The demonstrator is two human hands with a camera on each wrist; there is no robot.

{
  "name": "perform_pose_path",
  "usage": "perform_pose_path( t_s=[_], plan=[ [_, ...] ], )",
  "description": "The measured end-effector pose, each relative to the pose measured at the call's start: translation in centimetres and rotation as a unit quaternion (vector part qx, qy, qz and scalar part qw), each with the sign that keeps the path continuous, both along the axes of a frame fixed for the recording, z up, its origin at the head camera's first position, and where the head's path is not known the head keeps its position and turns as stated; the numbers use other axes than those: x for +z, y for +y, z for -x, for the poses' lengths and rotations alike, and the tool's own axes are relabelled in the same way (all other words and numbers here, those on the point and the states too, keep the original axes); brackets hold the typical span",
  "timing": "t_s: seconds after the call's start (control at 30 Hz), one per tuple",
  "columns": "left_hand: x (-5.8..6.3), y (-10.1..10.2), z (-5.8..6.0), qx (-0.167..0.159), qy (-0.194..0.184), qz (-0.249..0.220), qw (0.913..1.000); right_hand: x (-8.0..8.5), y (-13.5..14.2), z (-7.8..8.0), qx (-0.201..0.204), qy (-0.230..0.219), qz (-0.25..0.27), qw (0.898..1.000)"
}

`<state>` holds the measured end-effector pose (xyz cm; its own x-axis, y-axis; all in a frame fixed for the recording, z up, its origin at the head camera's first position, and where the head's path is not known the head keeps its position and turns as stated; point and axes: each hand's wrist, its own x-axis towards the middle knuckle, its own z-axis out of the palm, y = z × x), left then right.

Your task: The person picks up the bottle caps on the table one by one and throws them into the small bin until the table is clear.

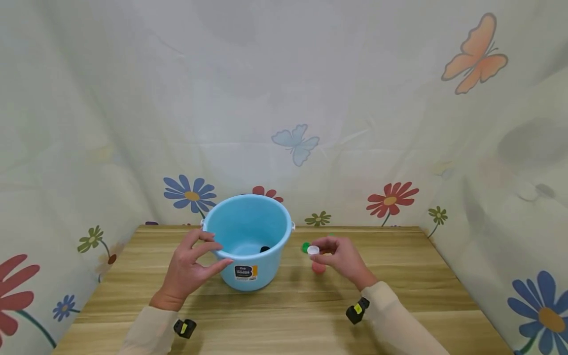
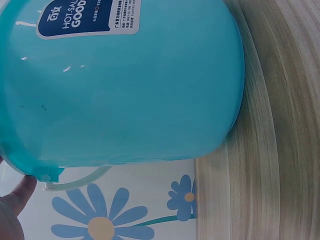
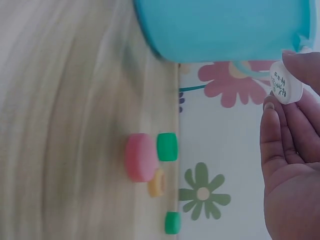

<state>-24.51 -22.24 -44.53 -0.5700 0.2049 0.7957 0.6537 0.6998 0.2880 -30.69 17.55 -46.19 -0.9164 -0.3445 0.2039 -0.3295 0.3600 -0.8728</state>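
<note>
A light-blue bucket stands upright on the table with a small black thing inside. My left hand holds the bucket's near-left rim, thumb low and fingers spread above it. In the left wrist view, a fingertip touches the handle lug. To the right of the bucket, my right hand pinches a white bottle cap between thumb and fingers, above the table. Green print shows on the white cap in the right wrist view. Below it lie a pink cap and a green cap.
A yellow-orange cap lies next to the pink one, and another green cap lies farther right. The wooden table ends at a flower-patterned curtain behind and at both sides.
</note>
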Motion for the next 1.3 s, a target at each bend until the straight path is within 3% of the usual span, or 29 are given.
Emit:
perform_pose_path(
  t_s=[0.47, 1.3],
  plan=[
    [0.1, 0.1, 0.0, 0.007, -0.005, 0.003, 1.0000, 2.4, -0.6, 0.2, -0.012, -0.004, 0.029, 1.000],
    [0.0, 0.0, 0.0, 0.006, -0.001, 0.001, 1.0000, 5.8, -3.0, 0.8, 0.002, 0.048, 0.059, 0.997]
  ],
)
